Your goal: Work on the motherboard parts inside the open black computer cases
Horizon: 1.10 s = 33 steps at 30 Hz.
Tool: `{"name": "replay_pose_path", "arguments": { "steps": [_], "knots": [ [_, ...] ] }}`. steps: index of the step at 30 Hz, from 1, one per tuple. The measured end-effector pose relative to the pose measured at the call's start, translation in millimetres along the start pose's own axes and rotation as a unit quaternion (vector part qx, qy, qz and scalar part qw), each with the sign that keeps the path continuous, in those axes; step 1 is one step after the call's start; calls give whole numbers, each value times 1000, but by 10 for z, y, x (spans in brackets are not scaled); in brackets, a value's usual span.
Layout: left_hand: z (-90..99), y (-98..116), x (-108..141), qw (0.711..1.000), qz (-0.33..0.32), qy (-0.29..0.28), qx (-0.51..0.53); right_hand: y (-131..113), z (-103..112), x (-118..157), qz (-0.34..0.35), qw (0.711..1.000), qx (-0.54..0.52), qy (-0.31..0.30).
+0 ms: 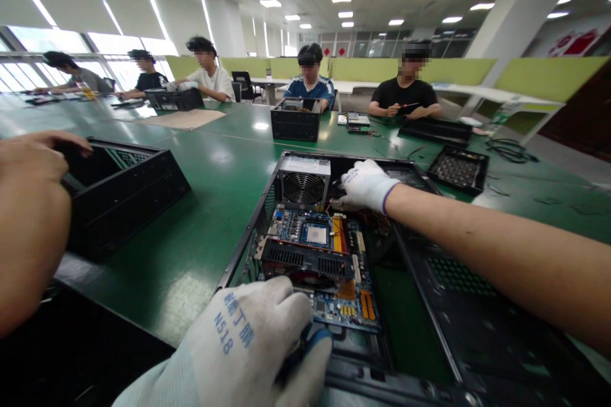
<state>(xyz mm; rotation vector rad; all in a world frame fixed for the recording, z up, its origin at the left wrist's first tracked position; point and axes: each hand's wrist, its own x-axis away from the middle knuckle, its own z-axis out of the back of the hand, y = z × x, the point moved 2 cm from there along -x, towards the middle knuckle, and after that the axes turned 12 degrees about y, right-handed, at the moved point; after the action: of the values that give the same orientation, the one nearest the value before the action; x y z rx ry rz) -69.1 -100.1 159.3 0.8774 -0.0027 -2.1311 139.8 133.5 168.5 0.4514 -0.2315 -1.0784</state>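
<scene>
An open black computer case point(432, 305) lies on its side before me. My left hand point(252, 337), in a white glove marked N518, is over the case's near left part beside the graphics card point(305, 261). Its fingers are bent toward the thumb, and what lies between them is hidden. My right hand point(366, 184), gloved too, reaches in at the far side, right of the power supply point(304, 181). Those fingers are curled down near dark cables, their tips out of sight. Below the power supply sits a blue motherboard point(291, 226) with a bare processor point(317, 234) and yellow and red memory slots point(339, 233).
At the left, another person's bare arm point(28, 216) reaches to a second black case point(128, 191). A tray of small parts point(458, 168) and coiled black cable point(510, 150) lie to the right on the green table point(214, 172). Several people work across it.
</scene>
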Motion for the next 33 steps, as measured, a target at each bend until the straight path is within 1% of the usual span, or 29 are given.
{"name": "replay_pose_path", "arguments": {
  "steps": [4, 9, 11, 14, 17, 19, 22, 23, 25, 26, 28, 31, 33],
  "knots": [
    [27, 17, -7, 1000, 5, 1, 2, 17, 3, 10, 8, 1000, -16, 1],
    [38, 15, -17, 1000, 27, -16, 3, 106, 117, 235, 23, 998, -41, 40],
    [37, 8, -20, 999, 32, -12, 3, 170, 181, 389, 28, 995, -61, 74],
    [76, 23, -39, 999, 29, 12, 16, 299, 234, 675, 23, 983, -115, 141],
    [149, 52, -105, 999, 36, -7, 19, 438, 188, 984, 6, 962, -188, 196],
    [198, 44, -204, 999, 44, -22, -5, 515, 124, 1180, -4, 947, -222, 231],
    [206, -43, -458, 998, 33, -22, -50, 589, 25, 1434, -32, 926, -265, 266],
    [173, -90, -567, 997, 18, -36, -59, 602, -3, 1503, -44, 920, -280, 272],
    [50, -198, -805, 993, -17, -90, -73, 619, -52, 1613, -71, 907, -308, 279],
    [-36, -258, -927, 989, -30, -123, -83, 622, -74, 1652, -83, 903, -318, 277],
    [-241, -381, -1162, 975, -27, -189, -113, 626, -110, 1702, -103, 896, -334, 275],
    [-607, -538, -1438, 941, -19, -297, -160, 624, -144, 1724, -116, 886, -348, 283],
    [-870, -634, -1539, 910, -8, -371, -184, 612, -151, 1722, -108, 880, -357, 293]
  ]
}}
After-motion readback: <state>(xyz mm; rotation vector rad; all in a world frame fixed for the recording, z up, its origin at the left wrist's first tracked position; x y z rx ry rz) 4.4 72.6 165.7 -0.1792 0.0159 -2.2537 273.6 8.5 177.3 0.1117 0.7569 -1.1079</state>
